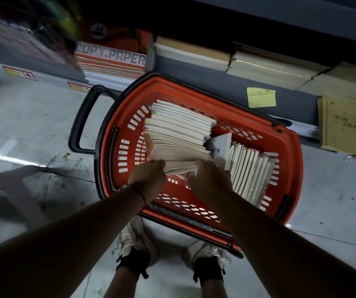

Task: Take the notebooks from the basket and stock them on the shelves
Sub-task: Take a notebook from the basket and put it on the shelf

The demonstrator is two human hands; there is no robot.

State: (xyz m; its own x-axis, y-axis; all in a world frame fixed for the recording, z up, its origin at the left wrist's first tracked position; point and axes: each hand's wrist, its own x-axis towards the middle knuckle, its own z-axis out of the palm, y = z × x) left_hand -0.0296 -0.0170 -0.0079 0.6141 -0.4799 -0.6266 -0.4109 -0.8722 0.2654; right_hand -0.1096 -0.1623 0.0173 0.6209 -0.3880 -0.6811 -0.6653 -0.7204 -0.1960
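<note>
A red plastic basket (288,168) with a black handle stands on the floor in front of my feet. Inside it, a fanned row of pale notebooks (179,134) fills the left half, page edges up. A second row of notebooks (250,168) stands along the right side. One white notebook with a blue flower print (220,147) leans between the rows. My left hand (149,177) grips the near left end of the fanned stack. My right hand (211,179) grips its near right end, fingers curled over the edges.
The bottom shelf (215,82) runs across the top, holding a box marked COPY PAPER (112,59), paper reams (265,67) and brown cartons (342,125). A yellow sticky note (260,97) sits on the shelf front. Grey tiled floor (33,125) lies to the left.
</note>
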